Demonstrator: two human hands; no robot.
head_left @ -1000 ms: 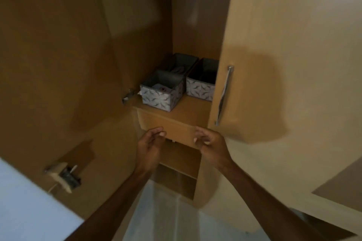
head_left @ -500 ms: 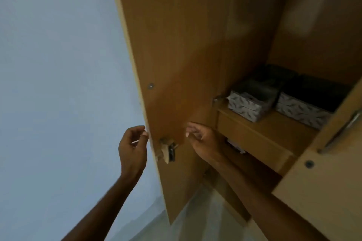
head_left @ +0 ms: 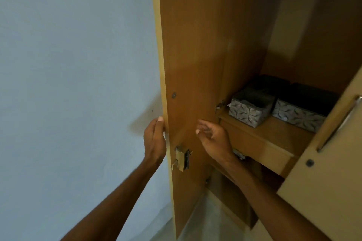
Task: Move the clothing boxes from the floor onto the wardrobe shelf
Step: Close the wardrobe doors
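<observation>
Patterned grey-and-white clothing boxes stand on the wardrobe shelf (head_left: 260,139): a small one (head_left: 246,111) at the front left, a wider one (head_left: 297,114) to its right, and a dark one (head_left: 270,82) behind. My left hand (head_left: 154,139) grips the outer edge of the open left wardrobe door (head_left: 192,60), just above its lock. My right hand (head_left: 213,139) hovers with fingers apart in front of the door's inner face, holding nothing.
A brass lock (head_left: 181,157) juts from the left door's inner face. The right door (head_left: 333,172), with a long metal handle (head_left: 340,123), stands partly open on the right. A pale blue wall (head_left: 74,84) fills the left. Grey floor (head_left: 207,225) shows below.
My view swung left from the shelf to the left door. Both hands left the shelf's front edge; the left hand reached the door's edge and took hold of it.
</observation>
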